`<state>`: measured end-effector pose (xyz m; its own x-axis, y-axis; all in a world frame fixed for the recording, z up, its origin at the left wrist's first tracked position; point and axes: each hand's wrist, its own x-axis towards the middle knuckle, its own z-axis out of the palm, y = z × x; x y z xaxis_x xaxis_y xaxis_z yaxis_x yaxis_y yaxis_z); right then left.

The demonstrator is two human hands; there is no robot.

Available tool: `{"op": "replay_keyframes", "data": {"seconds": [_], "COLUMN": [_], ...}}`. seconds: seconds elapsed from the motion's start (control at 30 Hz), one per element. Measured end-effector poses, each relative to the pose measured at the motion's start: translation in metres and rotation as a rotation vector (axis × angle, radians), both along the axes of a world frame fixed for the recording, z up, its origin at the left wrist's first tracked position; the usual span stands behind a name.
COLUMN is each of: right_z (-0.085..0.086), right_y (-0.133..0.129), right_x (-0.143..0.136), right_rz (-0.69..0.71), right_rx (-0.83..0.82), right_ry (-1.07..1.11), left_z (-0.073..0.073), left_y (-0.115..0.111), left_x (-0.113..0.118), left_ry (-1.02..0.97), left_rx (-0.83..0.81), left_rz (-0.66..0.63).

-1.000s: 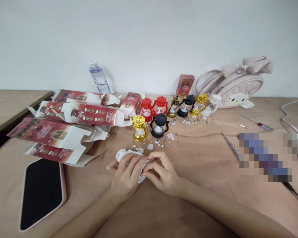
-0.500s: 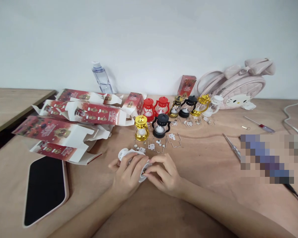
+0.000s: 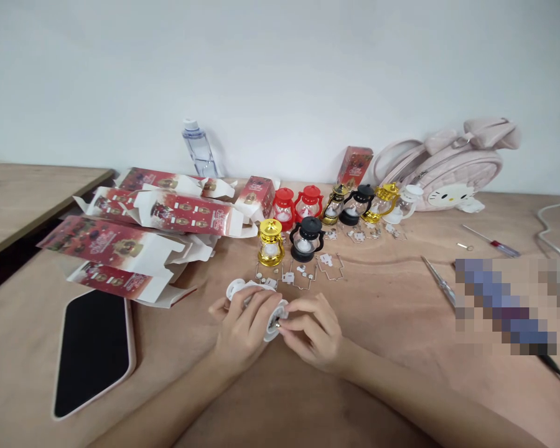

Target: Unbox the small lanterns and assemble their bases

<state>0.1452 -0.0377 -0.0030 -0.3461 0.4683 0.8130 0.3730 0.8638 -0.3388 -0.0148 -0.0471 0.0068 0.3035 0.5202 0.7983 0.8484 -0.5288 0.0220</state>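
Note:
My left hand (image 3: 242, 330) is wrapped round a small white lantern (image 3: 236, 287), tilted so that its round underside faces my right hand. A dark opening shows in that underside. At the opening, my right hand (image 3: 315, 330) pinches a small shiny metal piece (image 3: 278, 324), too small to make out exactly. Just beyond the hands stand a gold lantern (image 3: 271, 244) and a black lantern (image 3: 307, 239). Flat white pieces (image 3: 288, 278), small silver discs (image 3: 301, 268) and bent wire handles (image 3: 338, 272) lie in front of them.
Opened red boxes (image 3: 107, 239) pile up at left, above a phone (image 3: 93, 354). A bottle (image 3: 200, 149) leans on the wall. More lanterns (image 3: 352, 205) line the back beside a pink bag (image 3: 452, 171). Tweezers (image 3: 437, 280) and a screwdriver (image 3: 494, 242) lie at right.
The view has shifted slightly, so things appear a little further right. My right fingertips have drawn back slightly from the lantern's underside, showing more of the dark opening and the shiny piece.

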Motion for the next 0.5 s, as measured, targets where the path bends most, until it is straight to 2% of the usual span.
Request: {"op": "replay_keyframes", "data": {"seconds": [0.07, 0.13, 0.33, 0.4, 0.5], "right_z": [-0.001, -0.003, -0.004, 0.001, 0.012], "right_y": [-0.001, 0.001, 0.013, 0.013, 0.004], "right_x": [0.000, 0.000, -0.005, -0.007, -0.010], "right_rz": [0.021, 0.016, -0.012, 0.028, 0.169], "right_rx": [-0.068, -0.254, -1.106, -1.328, -1.667], "right_ry": [0.071, 0.193, 0.685, 0.752, 0.727], "left_z": [0.000, 0.000, 0.002, 0.005, 0.010], "left_y": [0.000, 0.000, 0.001, 0.000, -0.005], "left_x": [0.000, -0.001, -0.005, -0.007, -0.007], "left_ry": [-0.016, -0.018, 0.052, 0.125, 0.255], "left_rx": [-0.016, -0.030, 0.020, 0.090, 0.207], "left_rz": [0.006, 0.015, 0.027, -0.004, -0.056]}}
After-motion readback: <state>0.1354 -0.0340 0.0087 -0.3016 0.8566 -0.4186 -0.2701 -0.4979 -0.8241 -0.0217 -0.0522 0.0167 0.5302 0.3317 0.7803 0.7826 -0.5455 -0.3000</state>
